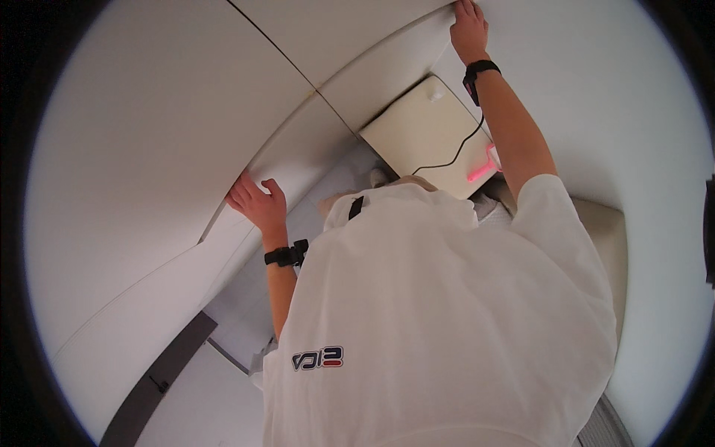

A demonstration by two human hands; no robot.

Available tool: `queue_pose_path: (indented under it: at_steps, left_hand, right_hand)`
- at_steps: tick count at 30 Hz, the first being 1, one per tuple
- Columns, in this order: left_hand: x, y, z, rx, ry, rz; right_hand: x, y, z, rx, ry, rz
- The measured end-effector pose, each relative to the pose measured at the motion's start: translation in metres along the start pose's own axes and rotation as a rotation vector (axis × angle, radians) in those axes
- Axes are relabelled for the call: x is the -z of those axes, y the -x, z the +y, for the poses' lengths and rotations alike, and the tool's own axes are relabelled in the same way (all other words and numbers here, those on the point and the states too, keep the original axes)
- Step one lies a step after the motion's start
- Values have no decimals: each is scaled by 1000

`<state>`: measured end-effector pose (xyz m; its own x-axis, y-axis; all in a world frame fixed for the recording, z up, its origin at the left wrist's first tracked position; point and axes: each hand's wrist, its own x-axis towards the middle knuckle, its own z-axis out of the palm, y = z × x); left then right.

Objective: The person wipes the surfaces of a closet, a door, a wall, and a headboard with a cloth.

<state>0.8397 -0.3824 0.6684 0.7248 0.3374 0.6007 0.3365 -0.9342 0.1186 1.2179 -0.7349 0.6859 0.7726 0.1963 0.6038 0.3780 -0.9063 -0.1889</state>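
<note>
A large white cabinet panel [156, 112] fills the upper left, and a dark seam parts it from a second white panel [335, 33]. At the lower edge of the first panel is my left hand [257, 203], its fingers bent against that edge and the thumb standing apart. My right hand [470, 31] reaches up to the far end of the second panel's edge, fingers close together. Part of its grip is cut off by the picture's top. Each wrist wears a black strap with a small device [287, 255].
Below my right arm stands a cream-topped cabinet [417, 123] bearing a small white object [436, 94], a black cable [454, 158] and a pink-handled roller [484, 165]. A white wall [633, 112] rises at right. A dark frame [160, 380] lies at lower left.
</note>
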Motion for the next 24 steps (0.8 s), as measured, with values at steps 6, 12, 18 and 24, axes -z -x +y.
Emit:
queue_pose_path:
  at_steps: [6, 12, 18, 24]
  left_hand:
    - [1, -1, 4, 19, 51, -8]
    - [-1, 4, 3, 41, 3, -40]
    - [-9, 5, -3, 15, -22, -58]
    - [1, -4, 11, 33, -72, -56]
  right_hand:
    - [-16, 12, -27, -144, -108, -22]
    - [-7, 53, -91, 192, -312, 200]
    - [7, 36, -64, 211, -185, -114]
    - [-3, 16, -32, 14, -352, -37]
